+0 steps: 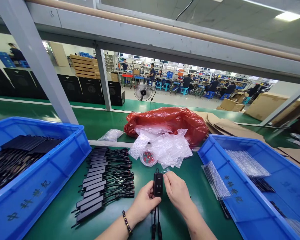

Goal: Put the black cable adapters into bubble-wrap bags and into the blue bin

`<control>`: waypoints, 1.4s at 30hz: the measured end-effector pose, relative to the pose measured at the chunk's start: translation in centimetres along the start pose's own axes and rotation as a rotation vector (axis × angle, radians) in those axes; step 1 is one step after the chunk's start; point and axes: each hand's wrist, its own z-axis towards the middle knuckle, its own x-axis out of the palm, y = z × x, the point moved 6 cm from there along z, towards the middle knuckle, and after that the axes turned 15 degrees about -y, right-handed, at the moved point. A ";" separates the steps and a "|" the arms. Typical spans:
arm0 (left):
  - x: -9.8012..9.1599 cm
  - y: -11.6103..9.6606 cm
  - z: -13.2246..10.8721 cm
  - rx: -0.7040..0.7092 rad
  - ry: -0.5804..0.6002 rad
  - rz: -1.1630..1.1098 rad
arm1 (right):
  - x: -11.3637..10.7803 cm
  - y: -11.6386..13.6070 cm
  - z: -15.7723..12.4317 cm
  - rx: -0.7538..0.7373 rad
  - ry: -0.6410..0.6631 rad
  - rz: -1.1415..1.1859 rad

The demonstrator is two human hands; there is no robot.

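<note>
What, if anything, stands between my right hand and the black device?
Nothing visible: the right hand is right beside the black device, which the left hand holds. Whether the right hand touches it, I cannot tell.

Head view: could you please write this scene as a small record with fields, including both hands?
left hand: holds a small black rectangular device, black cables hanging below
right hand: beside the device's upper right; contact unclear
left side: slim dark rectangular units with cables, in a row on the green table; blue plastic bin holding dark cabled units
far side: clear bubble-wrap sleeves before a shiny red plastic bag
right side: second blue plastic bin with bubble-wrap packs inside; one bubble-wrap sleeve against its outer wall
</note>
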 end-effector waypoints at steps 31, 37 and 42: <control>-0.4 0.5 0.3 -0.023 -0.024 0.015 | 0.9 -1.0 -0.2 0.317 0.312 0.339; -0.5 0.6 0.4 -0.042 -0.029 -0.003 | 0.0 -2.3 0.3 0.436 0.210 0.387; -0.3 0.3 0.2 0.005 -0.028 0.025 | 1.3 -1.9 -0.4 0.346 0.290 0.261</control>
